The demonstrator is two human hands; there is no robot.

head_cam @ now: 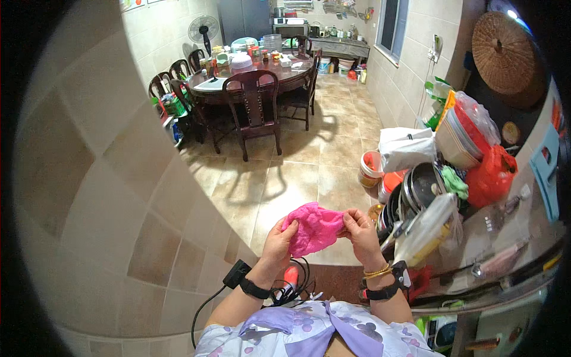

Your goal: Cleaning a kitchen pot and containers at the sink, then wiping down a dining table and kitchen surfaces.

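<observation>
A bright pink cloth (312, 230) is stretched between my two hands at about waist height, somewhat crumpled. My left hand (281, 241) grips its left edge, the thumb lying on top. On the other side, my right hand (360, 234) pinches the right corner between thumb and fingers. Black straps circle both wrists, and gold-coloured bangles sit on the right one. Below the cloth, a black cable hangs in loops near a reddish shoe (291, 276).
A tiled wall (147, 250) rises close on my left. Pans (424, 183), bags and a bucket (370, 168) crowd the right side. Ahead, over a tiled floor (294, 178), stand a wooden chair (252, 100) and a round table (285, 71) loaded with jars and containers.
</observation>
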